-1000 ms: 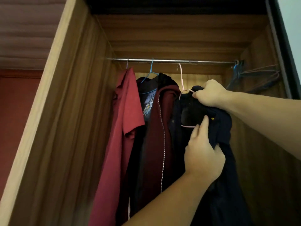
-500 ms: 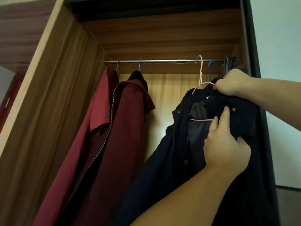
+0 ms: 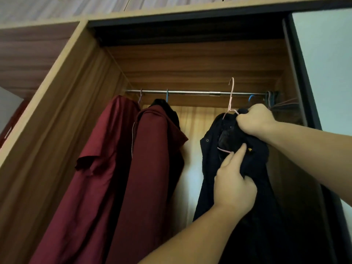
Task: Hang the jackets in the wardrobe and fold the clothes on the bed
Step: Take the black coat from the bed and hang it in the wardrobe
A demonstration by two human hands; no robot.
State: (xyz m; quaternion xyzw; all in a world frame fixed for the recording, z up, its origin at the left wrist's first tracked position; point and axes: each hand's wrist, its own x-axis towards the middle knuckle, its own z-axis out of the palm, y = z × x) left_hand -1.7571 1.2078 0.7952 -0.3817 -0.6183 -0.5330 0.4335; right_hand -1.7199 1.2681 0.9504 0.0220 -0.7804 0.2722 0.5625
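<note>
A dark navy jacket [image 3: 213, 141] hangs on a pink wire hanger [image 3: 231, 96], whose hook stands in front of the metal rail [image 3: 190, 92] with its tip above it. My right hand [image 3: 254, 121] grips the jacket's collar and the hanger's shoulder at the top. Lower down, my left hand [image 3: 234, 187] holds the jacket's front cloth, thumb pointing up. Whether the hook sits on the rail I cannot tell.
A dark red shirt [image 3: 106, 149] and a maroon zip hoodie [image 3: 152, 159] hang at the rail's left end. Several bare hangers [image 3: 270, 98] bunch at the right end. The wardrobe's left wall [image 3: 66, 111] and right frame [image 3: 304, 82] bound the opening.
The view has tilted upward and pulled back. The navy jacket went from beside the maroon hoodie to the right part of the rail, and the hanger's hook rose to rail height.
</note>
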